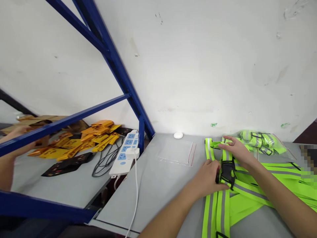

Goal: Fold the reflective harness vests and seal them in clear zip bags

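Neon green reflective straps (210,215) with grey stripes lie on the grey table, running toward its near edge and off to the right. My left hand (208,178) is closed at the left side of a black plastic buckle (227,173), its thumb extended beneath it. Just above, my right hand (236,150) pinches a folded part of the green strap (216,144), fingertips pointing left. The fingers partly hide the strap ends there. Behind the right hand sits a clear zip bag (269,140) packed with rolled green straps and black buckles.
An empty clear zip bag (177,152) lies flat left of my hands, near a small white case (178,135) by the wall. A power strip (125,155) with a white cable stands beside a blue metal frame (116,66). Beyond it are yellow packets (96,135) and another person's arm (6,168).
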`<state>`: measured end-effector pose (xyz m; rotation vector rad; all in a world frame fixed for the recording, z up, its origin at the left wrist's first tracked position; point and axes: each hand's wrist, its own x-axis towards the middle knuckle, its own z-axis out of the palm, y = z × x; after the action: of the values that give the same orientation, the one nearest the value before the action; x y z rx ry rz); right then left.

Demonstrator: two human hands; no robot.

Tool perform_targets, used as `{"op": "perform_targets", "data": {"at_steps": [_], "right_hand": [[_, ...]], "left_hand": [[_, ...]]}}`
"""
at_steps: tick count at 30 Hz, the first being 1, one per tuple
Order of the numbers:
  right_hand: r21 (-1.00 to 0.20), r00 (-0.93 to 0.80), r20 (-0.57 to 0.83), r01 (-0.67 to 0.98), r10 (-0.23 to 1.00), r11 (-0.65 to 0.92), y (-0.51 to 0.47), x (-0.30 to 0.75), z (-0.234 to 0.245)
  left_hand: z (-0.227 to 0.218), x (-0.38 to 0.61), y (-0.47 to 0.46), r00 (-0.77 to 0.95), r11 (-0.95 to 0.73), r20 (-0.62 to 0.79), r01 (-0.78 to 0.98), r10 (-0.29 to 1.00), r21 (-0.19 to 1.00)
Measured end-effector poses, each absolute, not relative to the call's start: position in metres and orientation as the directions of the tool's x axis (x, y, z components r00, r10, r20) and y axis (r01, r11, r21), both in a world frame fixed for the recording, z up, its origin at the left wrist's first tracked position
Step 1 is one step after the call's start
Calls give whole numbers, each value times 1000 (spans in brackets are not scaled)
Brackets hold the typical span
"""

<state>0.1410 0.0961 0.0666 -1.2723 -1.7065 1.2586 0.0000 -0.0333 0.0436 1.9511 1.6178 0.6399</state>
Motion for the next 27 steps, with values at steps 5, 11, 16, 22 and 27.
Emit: {"op": "perform_targets", "data": {"at_steps": [5,11,16,22,27], "right_hand": [[-999,-425,23,-32,905,11,88,151,97],[-951,-374,298,-35,878,307,76,156,121],[-821,-562,403,126,722,557,49,159,109],[-544,-815,452,69,361,836,-4,164,74],[-371,-859,454,60,237,927,-12,164,39]], "left_hand": [[43,-1,-28,163,-133,16,742,987,657],[38,-1,-24,135,-167,99,732,986,660],[30,0,-18,107,-169,135,745,985,645],[17,-2,-9,99,-162,135,770,986,618],[15,-7,-7,109,-192,169,764,980,616]]}}
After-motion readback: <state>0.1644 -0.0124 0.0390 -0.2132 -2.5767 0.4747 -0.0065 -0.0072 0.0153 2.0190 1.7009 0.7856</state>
